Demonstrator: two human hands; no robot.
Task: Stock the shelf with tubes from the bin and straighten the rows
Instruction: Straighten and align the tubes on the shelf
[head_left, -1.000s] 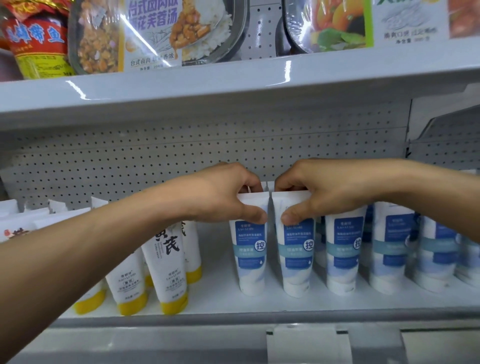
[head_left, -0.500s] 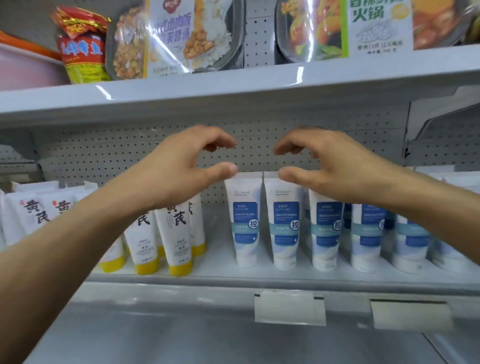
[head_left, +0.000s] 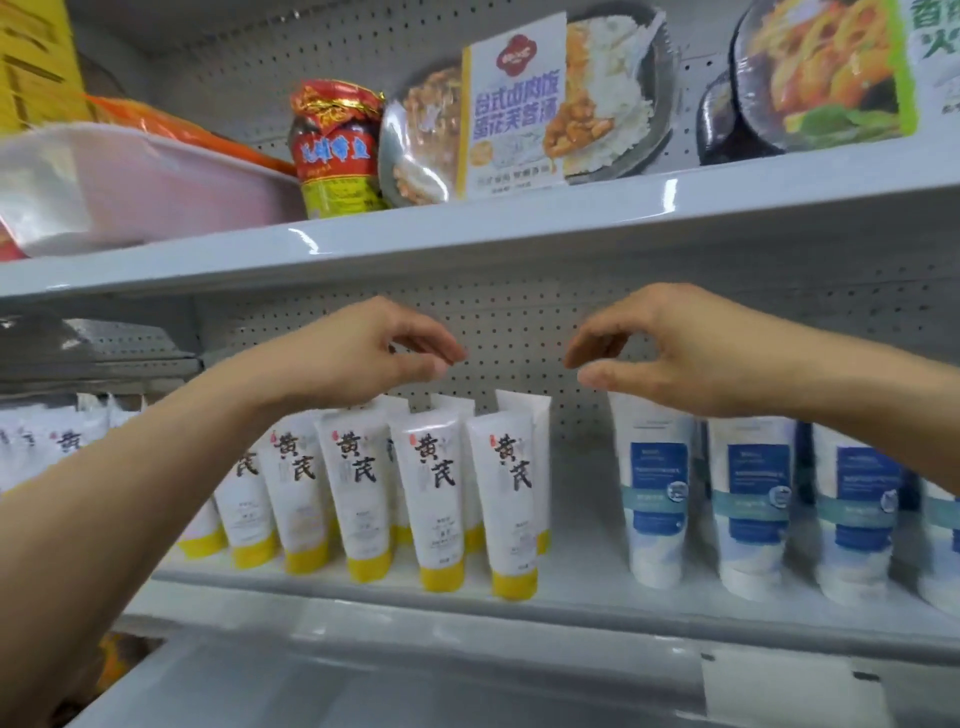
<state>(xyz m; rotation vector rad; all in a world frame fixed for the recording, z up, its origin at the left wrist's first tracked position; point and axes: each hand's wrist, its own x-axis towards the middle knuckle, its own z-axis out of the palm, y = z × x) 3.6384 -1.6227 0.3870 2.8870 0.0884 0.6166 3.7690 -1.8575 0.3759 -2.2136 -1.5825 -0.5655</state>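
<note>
White tubes with yellow caps (head_left: 511, 499) stand cap-down in rows on the middle shelf (head_left: 571, 603), left and centre. White tubes with blue labels (head_left: 657, 493) stand to their right, with a gap between the two groups. My left hand (head_left: 363, 353) hovers just above the tops of the yellow-capped tubes, its fingers loosely curled and holding nothing. Above the gap and the first blue-labelled tube, my right hand (head_left: 670, 348) hangs the same way, empty. The hands are apart from each other.
The upper shelf (head_left: 519, 234) carries a pink bin (head_left: 130, 187) at left, a red and yellow packet (head_left: 335, 150) and boxed ready meals (head_left: 519, 109). A pegboard wall (head_left: 519, 322) backs the shelf. Price-tag holders (head_left: 779, 680) sit on the shelf's front rail.
Both hands let go of the blue-labelled tubes they pinched, lifted and moved apart. The view has shifted left, so the yellow-capped tubes now fill the centre.
</note>
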